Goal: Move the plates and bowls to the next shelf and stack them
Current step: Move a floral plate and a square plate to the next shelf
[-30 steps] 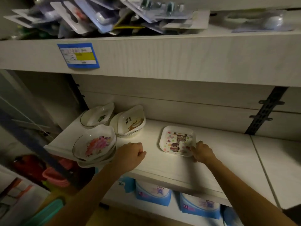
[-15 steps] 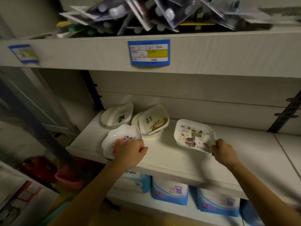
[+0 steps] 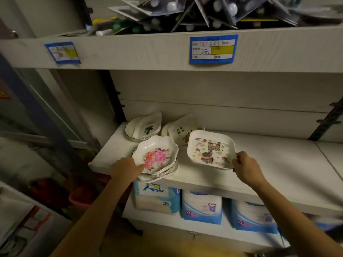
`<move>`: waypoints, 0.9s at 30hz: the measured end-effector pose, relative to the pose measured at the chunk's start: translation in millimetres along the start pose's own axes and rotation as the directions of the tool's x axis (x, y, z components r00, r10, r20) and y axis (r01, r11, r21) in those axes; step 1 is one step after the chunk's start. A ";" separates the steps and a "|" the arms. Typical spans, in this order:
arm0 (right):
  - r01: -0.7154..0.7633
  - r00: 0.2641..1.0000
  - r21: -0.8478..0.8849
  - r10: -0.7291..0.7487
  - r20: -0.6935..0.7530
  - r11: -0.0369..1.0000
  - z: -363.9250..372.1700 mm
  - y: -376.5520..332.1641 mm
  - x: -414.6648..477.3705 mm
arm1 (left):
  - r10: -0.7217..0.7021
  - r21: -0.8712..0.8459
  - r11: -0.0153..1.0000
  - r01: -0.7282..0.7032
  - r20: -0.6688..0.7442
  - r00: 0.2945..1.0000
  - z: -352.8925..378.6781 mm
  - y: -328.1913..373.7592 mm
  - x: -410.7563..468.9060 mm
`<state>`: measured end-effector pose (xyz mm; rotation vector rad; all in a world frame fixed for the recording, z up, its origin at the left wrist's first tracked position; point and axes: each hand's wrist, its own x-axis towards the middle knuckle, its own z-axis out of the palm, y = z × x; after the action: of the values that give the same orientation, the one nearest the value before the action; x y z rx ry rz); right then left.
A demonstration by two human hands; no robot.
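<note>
- The right hand [image 3: 245, 166] grips the square plate [image 3: 210, 150] at its right front corner; its fingers [image 3: 236, 161] are closed over the rim. The plate is tilted, with the gripped side raised off the shelf [image 3: 278, 164], and I cannot tell if its far edge touches the board.
- The left hand [image 3: 128, 166] grasps the near left rim of the flower bowl [image 3: 156, 154], which is the top piece of a small stack at the front left of the shelf. The lowest piece of this stack hangs a little over the shelf edge.
- Two more bowls, the leaf bowl [image 3: 144, 127] and the lettered bowl [image 3: 181, 130], lean at the back, just behind these two.
- In my judgement the step is to lift both pieces and carry them to the next shelf. A one-corner grip lets the square plate swing, so a thumb on top and fingers well underneath would hold it level.
- The flower bowl should rise straight up, otherwise the nested ones below may be dragged off the edge.
- Keep both pieces away from the leaning bowls behind, because a light touch could make them slide.
</note>
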<state>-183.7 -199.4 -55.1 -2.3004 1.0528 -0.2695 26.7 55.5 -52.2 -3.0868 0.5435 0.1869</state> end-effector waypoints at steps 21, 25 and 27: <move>-0.082 0.996 0.015 0.082 -0.039 0.997 -15.0 3.9 -30.9 | 0.064 -0.398 0.917 -0.009 0.125 0.990 -24.7 -9.7 9.9; -0.107 0.991 0.026 0.108 -0.073 0.994 -22.6 7.9 -39.9 | 0.122 -0.425 0.901 -0.093 0.043 0.992 -35.8 -5.0 3.9; -0.123 0.988 0.034 0.126 -0.094 0.992 -28.0 12.4 -46.9 | 0.167 -0.423 0.894 -0.147 0.011 0.986 -40.7 0.9 0.7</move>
<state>-234.0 -182.9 -37.2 -2.2046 1.2279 -0.3450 31.8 53.5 -11.9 -3.4369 0.8573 0.4324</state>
